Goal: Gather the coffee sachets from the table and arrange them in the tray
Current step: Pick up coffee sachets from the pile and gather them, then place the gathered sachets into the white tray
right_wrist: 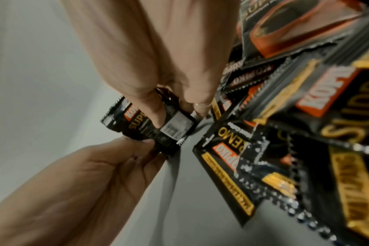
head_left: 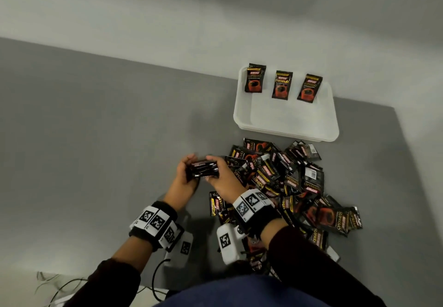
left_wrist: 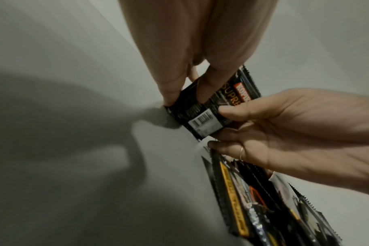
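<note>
With left hand (head_left: 184,175) and right hand (head_left: 219,175) both pinching a small stack of sachets (head_left: 205,169) beside the pile (head_left: 287,182), square the edges, then carry to the tray (head_left: 287,129) beyond, below three placed sachets (head_left: 282,85).

Dark maroon sleeves (head_left: 311,258), black wristbands (head_left: 153,225) with white square-coded marker blocks, thin ring (left_wrist: 241,152), blue lap garment (head_left: 263,292).

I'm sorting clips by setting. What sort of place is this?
Probably a bare recording setup, not a kitchen: a plain grey table against a blank white wall, with tagged wristbands and cables.
</note>
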Demonstrator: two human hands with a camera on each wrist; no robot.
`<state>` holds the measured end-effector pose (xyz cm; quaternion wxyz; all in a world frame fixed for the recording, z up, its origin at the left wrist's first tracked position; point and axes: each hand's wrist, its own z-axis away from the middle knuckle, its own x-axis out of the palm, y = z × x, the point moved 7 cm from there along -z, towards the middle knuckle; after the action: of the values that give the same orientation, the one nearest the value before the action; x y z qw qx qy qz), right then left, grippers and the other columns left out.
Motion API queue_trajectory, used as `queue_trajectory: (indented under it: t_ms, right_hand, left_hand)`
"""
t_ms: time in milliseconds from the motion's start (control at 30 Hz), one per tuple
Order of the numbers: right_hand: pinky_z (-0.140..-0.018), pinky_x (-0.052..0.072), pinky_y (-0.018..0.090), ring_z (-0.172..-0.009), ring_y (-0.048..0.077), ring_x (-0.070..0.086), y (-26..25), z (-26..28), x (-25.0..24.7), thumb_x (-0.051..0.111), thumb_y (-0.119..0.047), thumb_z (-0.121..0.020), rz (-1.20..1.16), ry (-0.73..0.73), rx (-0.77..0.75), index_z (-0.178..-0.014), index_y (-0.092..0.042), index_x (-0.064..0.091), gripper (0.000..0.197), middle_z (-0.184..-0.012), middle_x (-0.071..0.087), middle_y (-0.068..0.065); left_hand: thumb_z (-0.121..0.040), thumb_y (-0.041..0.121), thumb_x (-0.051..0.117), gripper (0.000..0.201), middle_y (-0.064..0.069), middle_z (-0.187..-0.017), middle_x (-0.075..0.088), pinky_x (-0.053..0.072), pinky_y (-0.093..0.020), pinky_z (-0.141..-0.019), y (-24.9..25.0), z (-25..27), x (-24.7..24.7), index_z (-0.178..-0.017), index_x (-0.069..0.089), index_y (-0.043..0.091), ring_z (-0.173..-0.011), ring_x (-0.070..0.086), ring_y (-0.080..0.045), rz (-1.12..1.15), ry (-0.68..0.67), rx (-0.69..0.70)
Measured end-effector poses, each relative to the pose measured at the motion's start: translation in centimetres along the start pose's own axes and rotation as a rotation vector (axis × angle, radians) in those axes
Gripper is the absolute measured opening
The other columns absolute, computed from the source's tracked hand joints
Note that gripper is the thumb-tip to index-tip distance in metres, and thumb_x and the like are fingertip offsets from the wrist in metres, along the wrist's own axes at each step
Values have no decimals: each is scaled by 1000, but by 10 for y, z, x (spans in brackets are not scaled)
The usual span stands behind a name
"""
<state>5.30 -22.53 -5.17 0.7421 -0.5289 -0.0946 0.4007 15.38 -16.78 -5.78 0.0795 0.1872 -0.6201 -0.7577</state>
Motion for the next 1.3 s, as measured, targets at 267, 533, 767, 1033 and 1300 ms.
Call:
queue_trajectory:
  t_ms: [267, 533, 767, 1033, 1300]
  right_hand:
    - [-93, 37, 25, -117, 21, 53, -6, -4, -16, 55, -13, -91, 16, 147, -3, -126, -11, 47, 36, -123, 58, 8]
    - [-81, 40, 23, -98, 12, 58, -64, 2, -111, 57, -25, -91, 114, 335, -162, -113, -10, 59, 26, -109, 65, 2]
    - [-84, 52, 38, -96, 33, 63, -81, -63, -212, 60, -31, -89, 72, 298, 70, -108, 8, 62, 43, -104, 66, 22]
    - [-75, 57, 34, -87, 29, 67, -26, -123, -208, 67, -31, -84, 160, 130, 378, -69, -10, 53, 30, -92, 67, 15]
    - [-86, 53, 36, -97, 29, 64, -19, -149, -199, 68, -29, -82, 469, 87, 306, -103, -5, 63, 32, -106, 67, 15]
  left_hand:
    - [-93, 6, 49, 43, -10, -125, 59, 37, -10, -88, 12, -3, 0, -135, 42, 5, -111, 54, -14, -166, 70, -95]
    - [-97, 13, 42, 27, -10, -103, 51, 33, -18, -74, 114, -50, 41, -116, 57, 2, -90, 51, -19, -462, -27, 202]
    - [-95, 30, 45, 35, -19, -126, 49, 38, -37, -100, 151, -157, 95, -121, 59, 11, -117, 47, -32, -714, -98, 162]
    - [-96, 42, 31, 52, -7, -156, -16, -13, -57, -110, 95, -199, 122, -144, 29, 24, -141, -20, -34, -1267, -322, -42]
    - [-97, 45, 26, 54, -4, -157, -15, -17, -58, -108, 82, -203, 124, -146, 25, 23, -141, -22, -33, -1520, -489, 47]
